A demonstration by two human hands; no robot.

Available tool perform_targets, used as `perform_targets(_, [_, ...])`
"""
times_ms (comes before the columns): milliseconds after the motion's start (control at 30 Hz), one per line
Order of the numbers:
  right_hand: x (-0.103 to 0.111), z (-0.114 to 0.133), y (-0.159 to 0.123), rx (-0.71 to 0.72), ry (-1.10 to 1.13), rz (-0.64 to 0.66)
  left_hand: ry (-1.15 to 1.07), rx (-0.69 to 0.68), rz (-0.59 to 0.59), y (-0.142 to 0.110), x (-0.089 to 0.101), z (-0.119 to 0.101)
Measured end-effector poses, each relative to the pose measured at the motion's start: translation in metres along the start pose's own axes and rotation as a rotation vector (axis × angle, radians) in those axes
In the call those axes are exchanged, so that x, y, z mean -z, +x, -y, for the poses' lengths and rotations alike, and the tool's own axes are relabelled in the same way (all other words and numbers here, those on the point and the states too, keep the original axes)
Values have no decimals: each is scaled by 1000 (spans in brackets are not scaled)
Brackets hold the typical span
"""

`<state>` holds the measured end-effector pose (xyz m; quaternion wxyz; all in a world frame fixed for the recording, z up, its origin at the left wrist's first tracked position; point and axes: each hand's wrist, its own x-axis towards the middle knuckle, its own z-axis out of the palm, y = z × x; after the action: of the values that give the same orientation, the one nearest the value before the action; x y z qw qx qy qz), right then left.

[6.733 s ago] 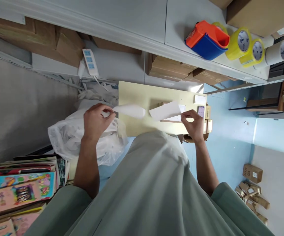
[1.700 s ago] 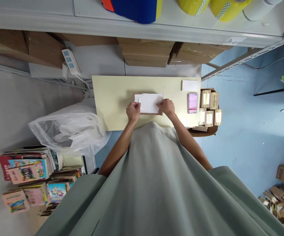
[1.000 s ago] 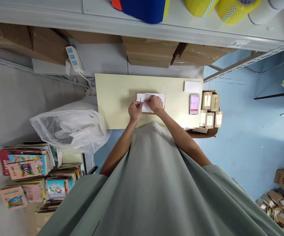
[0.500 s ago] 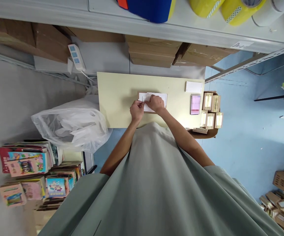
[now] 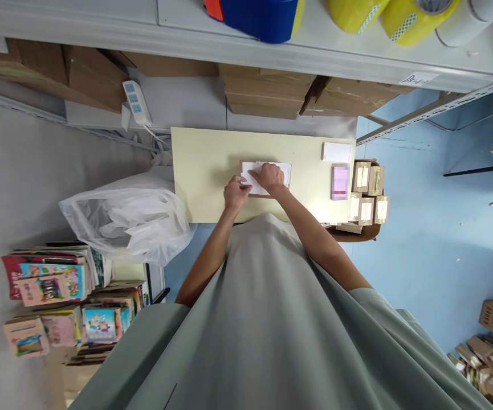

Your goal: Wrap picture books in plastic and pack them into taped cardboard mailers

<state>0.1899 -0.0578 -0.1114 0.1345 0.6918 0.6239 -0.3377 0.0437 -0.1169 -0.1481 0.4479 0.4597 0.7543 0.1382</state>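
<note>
A small brown cardboard box point(image 5: 260, 196) lies near the middle of the table, and a white paper label point(image 5: 250, 181) covers most of its top. At the box's left end is my left hand point(image 5: 236, 192); its thumb and forefinger are apart and touch the label's left edge. My right hand point(image 5: 271, 177) rests on the label from the right. One digit stretches left across the paper, while the other fingers are bent. Part of the label and the box's right side are hidden under that hand.
A white stack of labels point(image 5: 337, 151) and a pink card point(image 5: 339, 182) lie at the right of the pale table point(image 5: 203, 171). Small parcels point(image 5: 366, 209) fill a carton beside it. A plastic bag point(image 5: 126, 222) with paper hangs left. Above is a shelf point(image 5: 314, 57) with tape rolls point(image 5: 417, 23).
My left thumb and forefinger have parted from a pinch at the label's left edge. My right hand's outstretched digit has slid left, and the paper's left part looks flatter.
</note>
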Motion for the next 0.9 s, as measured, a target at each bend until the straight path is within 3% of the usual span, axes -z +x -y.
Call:
perform_targets(233, [1,-11,-13,68,37,86,-59,22,23,7,5,3])
perform_targets(500, [5,-3,15,-11,146,52,-51,3,17,8,4,7])
perform_targets(633, [4,2,20,9,94,11,-72,-19,-3,7,3,9])
perform_targets(767, [-1,-2,5,59,38,15,-102,6,-35,6,2,8])
perform_targets(900, [-11,-29,-31,69,24,57,-121,-9,-91,3,2,7])
